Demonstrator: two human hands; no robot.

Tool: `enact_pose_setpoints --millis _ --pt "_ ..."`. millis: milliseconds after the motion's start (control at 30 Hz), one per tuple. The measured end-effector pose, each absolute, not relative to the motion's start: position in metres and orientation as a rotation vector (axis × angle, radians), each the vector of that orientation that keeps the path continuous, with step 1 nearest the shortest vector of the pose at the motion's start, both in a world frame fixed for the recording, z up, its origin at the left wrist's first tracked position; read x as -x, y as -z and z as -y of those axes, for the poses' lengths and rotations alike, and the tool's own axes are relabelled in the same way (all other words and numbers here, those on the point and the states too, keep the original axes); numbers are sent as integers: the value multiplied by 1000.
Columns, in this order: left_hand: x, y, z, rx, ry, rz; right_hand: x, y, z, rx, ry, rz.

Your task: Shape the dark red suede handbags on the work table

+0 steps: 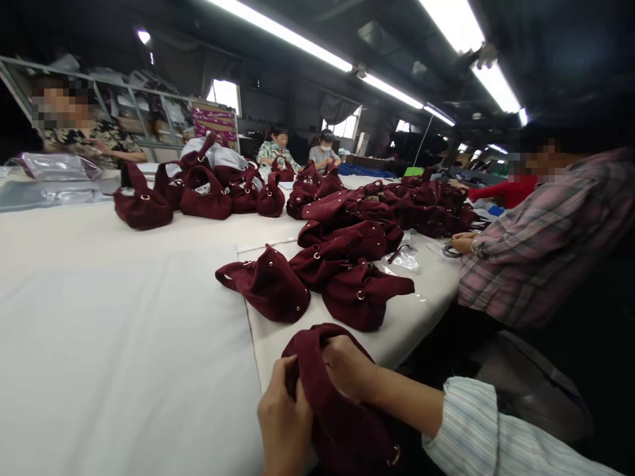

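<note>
Maroon suede handbag, bottom centre: left hand and right hand both pinch its strap; overhangs table edge, may slip if grip loosens.

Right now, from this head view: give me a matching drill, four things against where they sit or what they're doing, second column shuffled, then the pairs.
Things:
1. dark red suede bag with a metal ring
2. left hand
3. clear plastic pouches
4. co-worker's plaid-sleeved hand

Places or states:
A. far left end of the white-covered table
B. resting on the table's right edge, beside the flat bag pile
C. gripped by both hands at the near edge, with the right hand on top
D. pinching the bag's left side

Pairs: 1-C, 2-D, 3-A, 4-B
</note>
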State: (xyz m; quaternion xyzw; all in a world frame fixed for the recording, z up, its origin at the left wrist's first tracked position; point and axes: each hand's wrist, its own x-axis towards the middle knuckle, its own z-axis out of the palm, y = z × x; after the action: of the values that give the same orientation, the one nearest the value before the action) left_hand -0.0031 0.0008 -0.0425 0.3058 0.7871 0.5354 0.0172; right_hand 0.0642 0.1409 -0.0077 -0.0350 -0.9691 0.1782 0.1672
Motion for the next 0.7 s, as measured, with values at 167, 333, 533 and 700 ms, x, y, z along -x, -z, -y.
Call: enact_pose_setpoints --millis 167,333,533,700 --pt "23 44 12 -858 -1581 -2499 -98 -20 -131 344 -510 2504" --pt "9 39 19 -1070 -1465 -2511 -113 -46 -119 710 -418 2831" --pt "-2 22 6 -1361 -1571 -2523 -128 -53 -129 721 -332 2981" --pt "-18 18 -11 -1801 -1450 -2664 -123 -13 -140 846 -70 2999"
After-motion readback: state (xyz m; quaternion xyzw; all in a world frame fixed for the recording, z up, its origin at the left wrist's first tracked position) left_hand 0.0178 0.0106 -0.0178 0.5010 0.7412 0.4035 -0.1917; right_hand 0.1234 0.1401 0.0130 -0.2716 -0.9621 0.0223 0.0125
